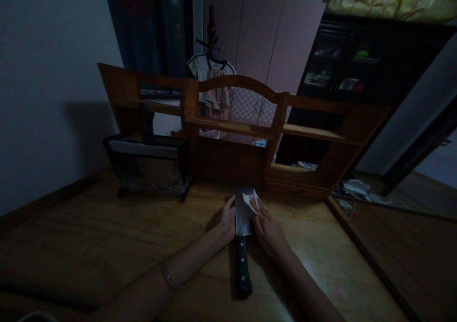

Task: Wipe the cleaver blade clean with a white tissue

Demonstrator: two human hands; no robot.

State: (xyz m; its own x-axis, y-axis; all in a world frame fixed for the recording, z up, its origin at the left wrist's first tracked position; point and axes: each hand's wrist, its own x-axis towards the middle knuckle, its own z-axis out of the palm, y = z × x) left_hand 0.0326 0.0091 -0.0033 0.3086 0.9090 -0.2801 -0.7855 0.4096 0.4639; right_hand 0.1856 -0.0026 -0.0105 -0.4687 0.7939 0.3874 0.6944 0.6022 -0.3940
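A cleaver [243, 219] with a broad metal blade and a black, riveted handle lies over the wooden desk, its handle pointing toward me. My left hand [227, 220] grips the blade along its left edge, fingers partly hidden under or behind it. On the blade's upper right, my right hand [264, 224] presses a white tissue [251, 202] against the metal with its fingers together. Whether the blade rests fully on the desk I cannot tell.
A wooden shelf unit [232, 162] stands along the desk's far edge. Left of it is a black-framed rack [150, 170] wrapped partly in clear plastic. Papers [357, 189] lie at the right. Behind stand a pink wardrobe [259, 41] and a dark cabinet [382, 55].
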